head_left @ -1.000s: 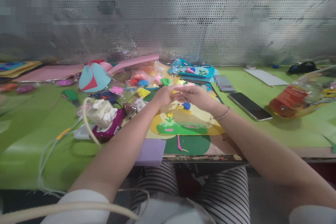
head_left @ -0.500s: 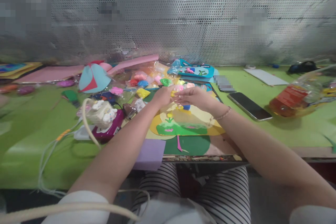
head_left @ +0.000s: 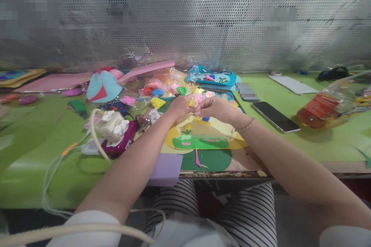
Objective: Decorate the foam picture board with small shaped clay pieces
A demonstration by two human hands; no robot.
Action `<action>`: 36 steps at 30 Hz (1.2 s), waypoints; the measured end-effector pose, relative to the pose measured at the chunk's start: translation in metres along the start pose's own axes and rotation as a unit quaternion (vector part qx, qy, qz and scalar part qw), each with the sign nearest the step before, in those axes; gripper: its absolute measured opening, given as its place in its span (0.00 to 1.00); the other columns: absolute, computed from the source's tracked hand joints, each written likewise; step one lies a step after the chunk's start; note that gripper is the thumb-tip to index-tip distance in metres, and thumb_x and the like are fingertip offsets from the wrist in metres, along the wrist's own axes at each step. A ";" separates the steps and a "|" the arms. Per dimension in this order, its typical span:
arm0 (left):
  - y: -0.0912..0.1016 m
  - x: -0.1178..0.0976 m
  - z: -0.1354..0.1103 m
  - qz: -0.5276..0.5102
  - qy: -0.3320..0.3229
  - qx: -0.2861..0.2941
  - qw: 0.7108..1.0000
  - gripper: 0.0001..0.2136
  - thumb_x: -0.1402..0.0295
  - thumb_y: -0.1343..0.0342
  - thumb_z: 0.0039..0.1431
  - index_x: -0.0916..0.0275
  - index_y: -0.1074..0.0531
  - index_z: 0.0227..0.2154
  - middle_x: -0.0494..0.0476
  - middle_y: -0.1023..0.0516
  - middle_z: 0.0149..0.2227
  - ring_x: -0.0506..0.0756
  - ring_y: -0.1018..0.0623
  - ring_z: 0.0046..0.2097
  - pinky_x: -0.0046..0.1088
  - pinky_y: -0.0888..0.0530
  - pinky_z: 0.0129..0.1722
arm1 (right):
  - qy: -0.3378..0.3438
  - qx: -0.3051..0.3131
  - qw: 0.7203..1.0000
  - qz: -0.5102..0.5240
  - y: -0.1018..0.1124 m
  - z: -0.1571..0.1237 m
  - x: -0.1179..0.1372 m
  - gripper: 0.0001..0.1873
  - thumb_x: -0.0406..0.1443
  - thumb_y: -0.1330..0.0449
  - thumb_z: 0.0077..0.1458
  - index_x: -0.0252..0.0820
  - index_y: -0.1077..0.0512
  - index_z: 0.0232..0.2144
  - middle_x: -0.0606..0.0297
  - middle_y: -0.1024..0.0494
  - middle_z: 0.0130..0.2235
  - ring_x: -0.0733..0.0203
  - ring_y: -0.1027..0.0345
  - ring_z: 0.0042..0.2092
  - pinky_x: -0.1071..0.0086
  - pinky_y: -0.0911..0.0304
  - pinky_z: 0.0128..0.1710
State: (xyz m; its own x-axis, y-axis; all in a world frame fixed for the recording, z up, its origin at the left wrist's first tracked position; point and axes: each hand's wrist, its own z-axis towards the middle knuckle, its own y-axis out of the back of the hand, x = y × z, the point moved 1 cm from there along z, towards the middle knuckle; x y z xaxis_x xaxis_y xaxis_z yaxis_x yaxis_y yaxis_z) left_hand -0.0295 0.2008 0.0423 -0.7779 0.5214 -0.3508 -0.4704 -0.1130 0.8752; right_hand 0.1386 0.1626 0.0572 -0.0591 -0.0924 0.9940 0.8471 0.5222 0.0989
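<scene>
Both hands, left hand (head_left: pixel 180 107) and right hand (head_left: pixel 215 107), pinch yellow clay (head_left: pixel 191 102)

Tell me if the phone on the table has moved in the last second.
No. The phone sits just as far from the orange bag on the green table as before.

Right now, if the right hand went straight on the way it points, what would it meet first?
The yellow lump pinched in the left hand, almost at once: the right hand points leftward at it, fingertips nearly touching. Depth there is hard to judge.
</scene>
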 end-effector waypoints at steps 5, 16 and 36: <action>0.000 0.000 0.000 -0.017 0.007 0.007 1.000 0.20 0.58 0.43 0.49 0.62 0.28 0.43 0.60 0.21 0.39 0.60 0.23 0.41 0.30 0.31 0.38 | 0.004 -0.013 1.000 -0.015 0.000 -0.001 0.002 0.12 0.35 0.28 0.34 0.43 0.20 0.28 0.68 0.21 0.26 0.69 0.29 0.30 0.73 0.30 0.34; -0.001 0.001 0.001 0.058 0.010 0.004 0.998 0.18 0.61 0.45 0.51 0.62 0.29 0.45 0.63 0.21 0.37 0.62 0.23 0.40 0.31 0.31 0.36 | -0.040 0.026 0.999 -0.007 -0.006 -0.003 0.004 0.10 0.35 0.32 0.42 0.42 0.23 0.31 0.65 0.20 0.32 0.67 0.26 0.33 0.74 0.30 0.34; 0.006 -0.009 -0.001 0.059 0.016 0.040 0.997 0.20 0.61 0.46 0.49 0.66 0.28 0.45 0.65 0.20 0.38 0.64 0.22 0.41 0.33 0.30 0.37 | -0.027 0.114 0.993 -0.020 -0.009 -0.007 0.006 0.11 0.35 0.35 0.47 0.43 0.23 0.37 0.67 0.20 0.34 0.66 0.25 0.37 0.69 0.29 0.41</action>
State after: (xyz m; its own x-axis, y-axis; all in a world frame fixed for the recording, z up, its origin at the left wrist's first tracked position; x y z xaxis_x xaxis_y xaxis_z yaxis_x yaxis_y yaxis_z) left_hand -0.0256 0.1951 0.0503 -0.8400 0.4802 -0.2524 -0.3400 -0.1035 0.9347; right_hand 0.1345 0.1510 0.0617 -0.1243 -0.0754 0.9894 0.7016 0.6984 0.1414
